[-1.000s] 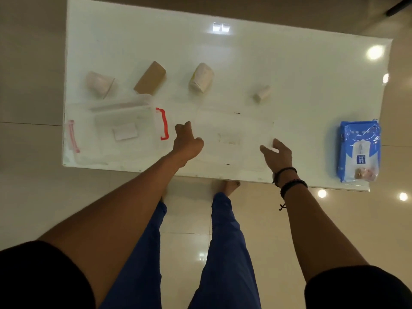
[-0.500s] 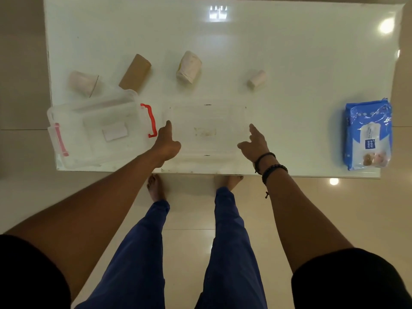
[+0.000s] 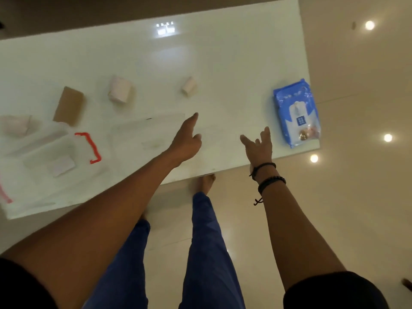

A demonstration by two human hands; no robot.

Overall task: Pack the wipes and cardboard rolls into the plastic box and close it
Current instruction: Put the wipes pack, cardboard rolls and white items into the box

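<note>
Wipes pack lies lengthwise front-to-back.

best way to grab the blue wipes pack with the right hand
The blue wipes pack lies flat near the table's right edge, long axis running away from the person. Bring the right hand down from above and pinch across its narrower width, mid-length; its soft sides should give.

I have a single view, from the head camera, looking steeply down and forward over the white desk. It sits well above the surface, wide enough to take in both forearms, the legs and the floor beneath. The frame is tilted, the desk edge running slantwise.
</note>
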